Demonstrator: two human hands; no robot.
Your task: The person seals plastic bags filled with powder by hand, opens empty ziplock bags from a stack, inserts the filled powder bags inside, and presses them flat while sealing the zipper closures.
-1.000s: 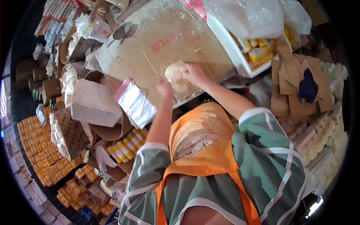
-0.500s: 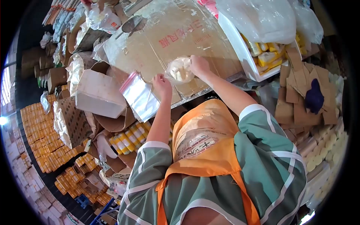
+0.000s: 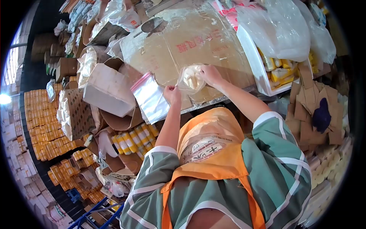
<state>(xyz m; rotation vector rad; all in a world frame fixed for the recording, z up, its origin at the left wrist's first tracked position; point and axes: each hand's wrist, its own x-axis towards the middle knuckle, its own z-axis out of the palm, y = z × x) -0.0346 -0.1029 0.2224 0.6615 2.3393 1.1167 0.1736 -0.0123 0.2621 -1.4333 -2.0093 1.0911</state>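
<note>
A clear plastic bag with pale contents [image 3: 192,79] is stretched between my two hands over the cardboard-covered table [image 3: 164,57]. My left hand [image 3: 172,94] pinches the bag's left edge. On the other side my right hand [image 3: 211,74] grips its upper right edge, fingers closed. Beside my left hand lies a stack of flat clear bags with a pink top strip [image 3: 151,98]. A metal scoop [image 3: 153,25] rests at the back left of the cardboard.
At right stands a white foam box [image 3: 253,61] of yellow packets, under plastic sheeting. Flattened cardboard with a dark purple cloth [image 3: 321,115] lies beyond it. Open cartons [image 3: 108,89] crowd the left, with stacked orange-and-white packs [image 3: 47,122] farther off.
The view has shifted, so the table sits lower and farther right. My hands have drawn the bag's edges apart, and its pale contents show more clearly.
</note>
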